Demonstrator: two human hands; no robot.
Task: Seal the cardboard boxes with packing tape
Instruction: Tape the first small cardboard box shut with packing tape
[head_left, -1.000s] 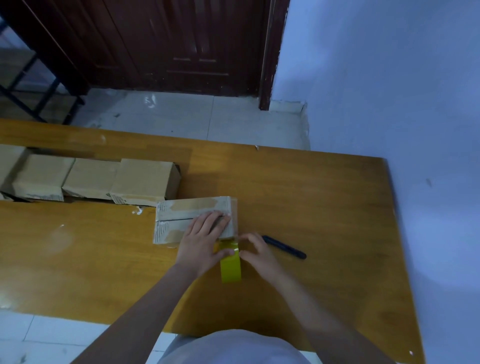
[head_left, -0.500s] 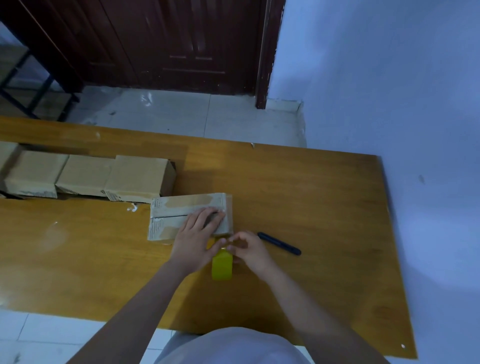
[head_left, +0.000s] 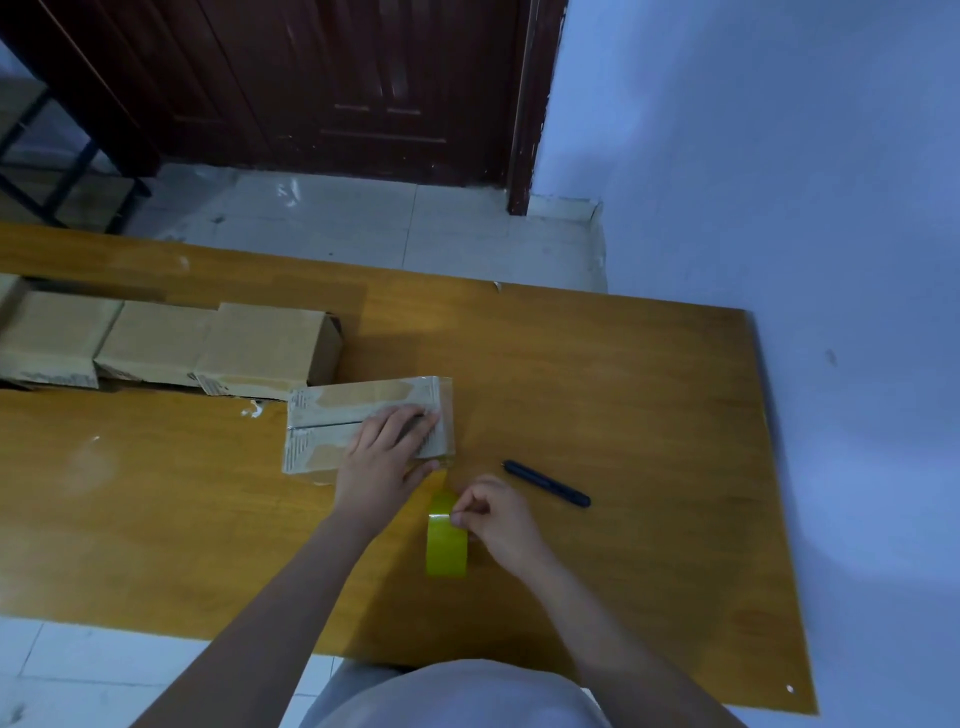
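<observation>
A small cardboard box (head_left: 332, 415) lies on the wooden table (head_left: 623, 415), its top flaps closed along a centre seam. My left hand (head_left: 384, 457) rests flat on the box's right end, fingers spread, thumb by the near side. A yellow roll of packing tape (head_left: 445, 545) stands on edge just in front of the box. My right hand (head_left: 493, 514) pinches the tape at the top of the roll with curled fingers. A short strip of tape runs from the roll toward the box's near right corner.
Three more cardboard boxes (head_left: 156, 343) sit in a row at the table's left rear. A black pen-like cutter (head_left: 545, 483) lies right of the hands. The blue wall borders the table's right edge; a dark door stands beyond the tiled floor.
My right hand and the tape roll have moved back from the box toward me, drawing tape out. My left hand stays on the box.
</observation>
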